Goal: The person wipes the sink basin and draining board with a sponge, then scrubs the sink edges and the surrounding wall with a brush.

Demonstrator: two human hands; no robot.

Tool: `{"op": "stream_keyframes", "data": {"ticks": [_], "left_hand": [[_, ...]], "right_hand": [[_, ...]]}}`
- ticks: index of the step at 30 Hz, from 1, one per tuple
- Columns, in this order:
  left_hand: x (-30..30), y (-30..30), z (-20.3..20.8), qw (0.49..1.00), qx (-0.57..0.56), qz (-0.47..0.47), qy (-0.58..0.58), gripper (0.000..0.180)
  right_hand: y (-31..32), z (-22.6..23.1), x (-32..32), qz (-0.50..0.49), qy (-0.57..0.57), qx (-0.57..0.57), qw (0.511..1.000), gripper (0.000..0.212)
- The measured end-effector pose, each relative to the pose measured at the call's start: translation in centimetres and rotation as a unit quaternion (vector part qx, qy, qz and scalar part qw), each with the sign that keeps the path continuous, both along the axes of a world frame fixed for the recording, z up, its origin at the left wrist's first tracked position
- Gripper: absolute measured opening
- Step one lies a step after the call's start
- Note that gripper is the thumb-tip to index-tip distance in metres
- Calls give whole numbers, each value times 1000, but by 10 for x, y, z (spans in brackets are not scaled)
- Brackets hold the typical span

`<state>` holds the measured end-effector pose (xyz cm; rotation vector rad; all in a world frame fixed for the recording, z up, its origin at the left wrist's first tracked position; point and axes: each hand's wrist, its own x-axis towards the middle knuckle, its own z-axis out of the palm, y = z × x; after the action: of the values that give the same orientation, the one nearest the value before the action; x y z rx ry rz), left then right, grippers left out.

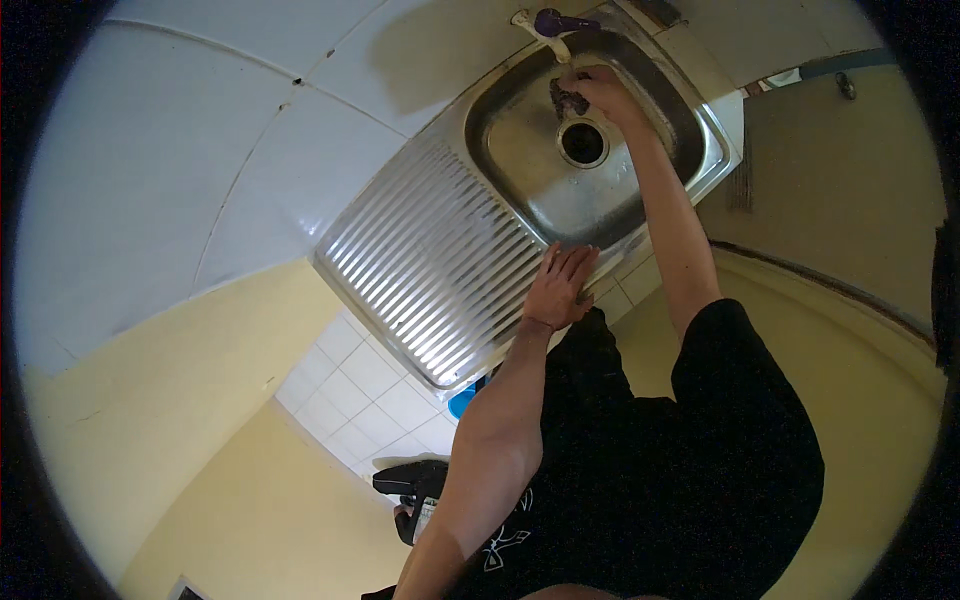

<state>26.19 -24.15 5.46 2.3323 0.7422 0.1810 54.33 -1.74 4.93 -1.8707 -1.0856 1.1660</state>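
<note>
My right hand (602,92) is in the far part of the metal sink basin (535,185), just below the tap (548,36). Its fingers are closed on a dark, crumpled scrubber (568,101), which hangs between the tap's mouth and the round drain (582,144). Whether water is running I cannot make out. Near me, my left hand (562,287) lies on the sink's front rim with its fingers stretched out, holding nothing.
A ribbed metal drainboard (430,260) extends left of the basin. Behind it is a tiled wall (330,110). A brownish panel (830,160) stands at the right. Below the drainboard's near edge, a blue container (462,402) partly shows above the white floor tiles (365,370).
</note>
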Motion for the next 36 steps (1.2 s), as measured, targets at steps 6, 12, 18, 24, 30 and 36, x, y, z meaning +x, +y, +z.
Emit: {"op": "stream_keyframes", "data": {"ticks": [6,12,18,24,30,36], "left_hand": [[6,1,2,1000,18,-15,-5,83],[1,2,-2,1000,15,-21,16,82],[-1,3,4,1000,5,-9,17,82],[0,-1,1,1000,22,-1,-21,81],[-11,2,-3,1000,23,12,-5,83],[12,1,5,1000,14,-14,-5,82]], "right_hand": [[-14,-6,-13,-64,43,18,997,22],[-34,-45,-100,235,-63,85,966,19],[-52,-67,-79,357,-285,24,889,23],[31,-9,-5,295,-275,23,915,22],[22,5,-26,130,-182,-36,974,27],[-13,-20,12,39,-154,19,987,38]]}}
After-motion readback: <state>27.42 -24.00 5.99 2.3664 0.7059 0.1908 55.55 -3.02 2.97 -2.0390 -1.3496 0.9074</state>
